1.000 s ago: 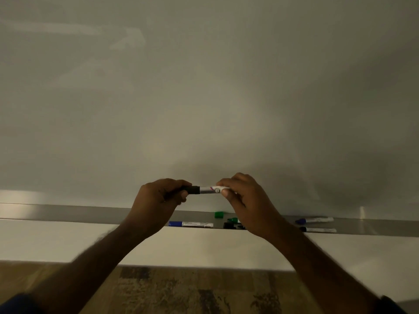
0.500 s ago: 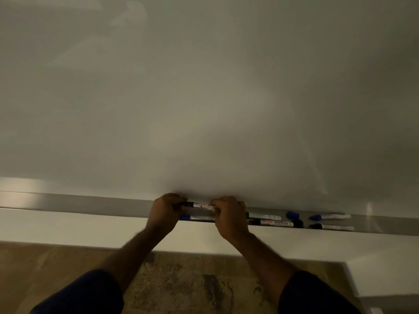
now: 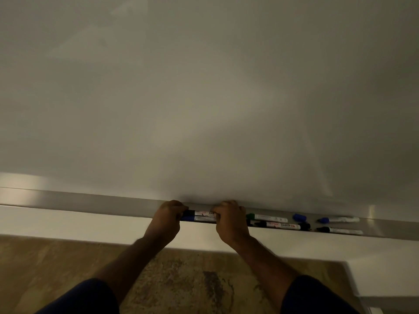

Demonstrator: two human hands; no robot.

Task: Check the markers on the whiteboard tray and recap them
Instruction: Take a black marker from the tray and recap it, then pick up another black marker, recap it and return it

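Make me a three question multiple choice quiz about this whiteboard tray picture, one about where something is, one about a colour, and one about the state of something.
1. Where does the loose blue cap lie?
A. On the floor
B. On the tray, right of the green marker
C. In the left hand

2. What colour is the cap on the marker held between the two hands?
A. Black
B. Red
C. Green

3. What is the right hand doing?
A. Hanging free
B. Writing on the board
C. Gripping one end of the held marker at the tray

Answers:
1 B, the cap sits alone on the tray between the green marker and the blue marker.
2 A, a black cap shows beside the left hand.
3 C, its fingers close on the marker's right end.
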